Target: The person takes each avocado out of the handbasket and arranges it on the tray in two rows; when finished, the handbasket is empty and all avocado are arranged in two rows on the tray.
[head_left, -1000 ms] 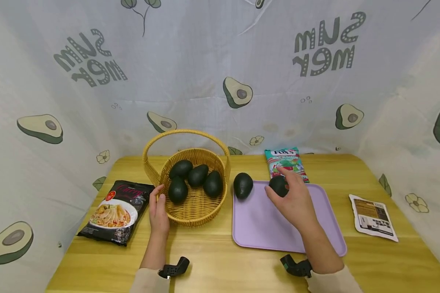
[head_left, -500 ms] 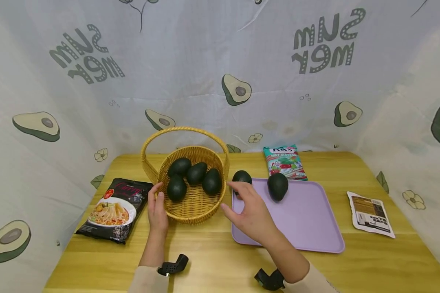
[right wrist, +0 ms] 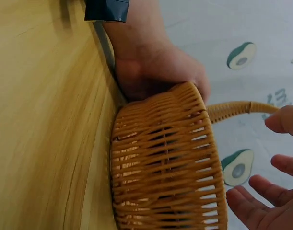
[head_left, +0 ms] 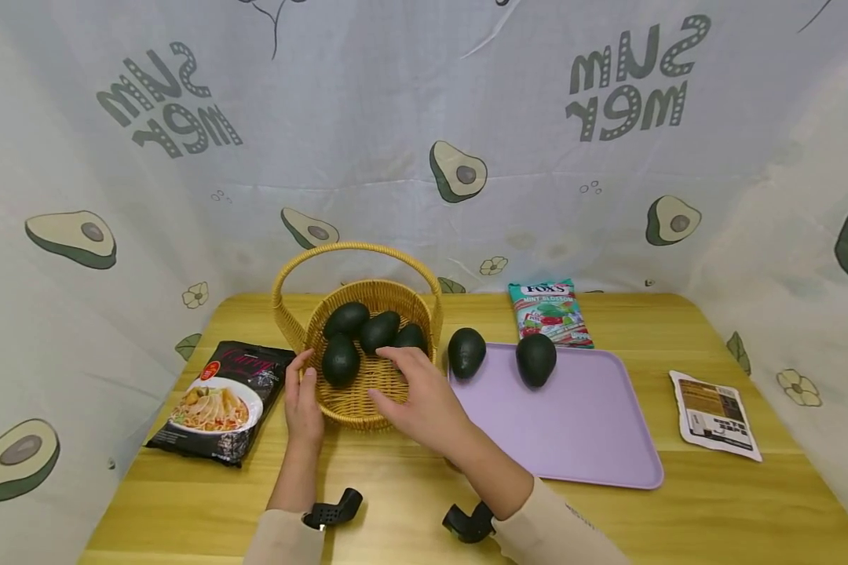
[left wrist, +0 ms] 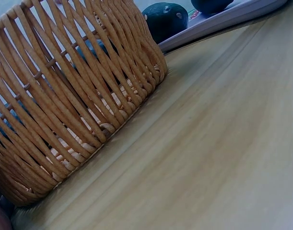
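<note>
A yellow woven basket (head_left: 353,404) with a tall handle holds several dark green avocados (head_left: 341,361). My left hand (head_left: 304,408) rests against its left side, fingertips right at the rim; the right wrist view shows this hand (right wrist: 160,72) behind the wicker wall. Over the basket's front right part reaches my right hand (head_left: 424,400), thumb and fingers spread apart with nothing between them. It partly hides the rightmost avocado (head_left: 411,336) inside. Two more avocados lie at the lilac tray (head_left: 572,424), one at its far left corner (head_left: 466,353), one on its back edge (head_left: 535,361).
A black noodle packet (head_left: 219,404) lies left of the basket. Behind the tray is a teal candy bag (head_left: 551,314), and a white and brown pouch (head_left: 716,414) lies to its right. A printed curtain (head_left: 367,141) hangs along the table's back.
My right hand has let go of the avocado at the tray's back edge and moved left, over the basket. My left hand has stayed at the basket's side.
</note>
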`<action>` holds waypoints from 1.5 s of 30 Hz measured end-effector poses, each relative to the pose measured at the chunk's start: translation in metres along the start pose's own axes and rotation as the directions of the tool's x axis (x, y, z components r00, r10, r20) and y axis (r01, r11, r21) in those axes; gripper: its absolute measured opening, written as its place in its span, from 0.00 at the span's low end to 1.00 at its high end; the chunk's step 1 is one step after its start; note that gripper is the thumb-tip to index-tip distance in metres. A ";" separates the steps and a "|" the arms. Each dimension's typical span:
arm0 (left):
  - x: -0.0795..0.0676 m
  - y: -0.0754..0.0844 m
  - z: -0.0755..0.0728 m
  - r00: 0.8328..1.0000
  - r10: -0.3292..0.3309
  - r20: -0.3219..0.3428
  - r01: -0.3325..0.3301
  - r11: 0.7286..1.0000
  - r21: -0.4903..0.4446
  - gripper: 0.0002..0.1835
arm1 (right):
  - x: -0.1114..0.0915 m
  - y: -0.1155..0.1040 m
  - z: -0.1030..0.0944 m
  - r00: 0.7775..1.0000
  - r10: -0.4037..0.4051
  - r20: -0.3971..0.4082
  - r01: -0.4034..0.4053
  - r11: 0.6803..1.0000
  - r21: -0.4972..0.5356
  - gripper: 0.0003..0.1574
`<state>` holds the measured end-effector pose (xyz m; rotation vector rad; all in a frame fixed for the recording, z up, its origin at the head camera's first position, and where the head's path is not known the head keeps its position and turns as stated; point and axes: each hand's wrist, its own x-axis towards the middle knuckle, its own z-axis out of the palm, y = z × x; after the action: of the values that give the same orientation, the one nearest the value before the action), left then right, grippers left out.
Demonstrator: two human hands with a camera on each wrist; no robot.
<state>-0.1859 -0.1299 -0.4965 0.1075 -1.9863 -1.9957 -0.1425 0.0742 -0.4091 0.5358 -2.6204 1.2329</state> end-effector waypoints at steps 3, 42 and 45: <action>0.000 0.000 0.001 1.000 0.007 0.001 -0.007 1.000 0.001 0.22 | 0.010 -0.004 0.006 1.000 -0.001 0.018 0.001 1.000 0.001 0.35; -0.005 0.001 -0.003 1.000 -0.010 0.010 0.010 0.999 0.037 0.23 | 0.077 0.014 0.073 0.931 0.190 0.312 -0.177 0.982 -0.069 0.40; -0.003 0.001 -0.002 1.000 -0.002 0.010 0.002 0.999 0.034 0.22 | 0.079 0.014 0.073 0.928 0.189 0.320 -0.175 0.982 -0.074 0.39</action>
<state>-0.1820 -0.1313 -0.4958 0.1079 -2.0275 -1.9675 -0.2218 0.0070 -0.4399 0.5389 -3.0284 1.2239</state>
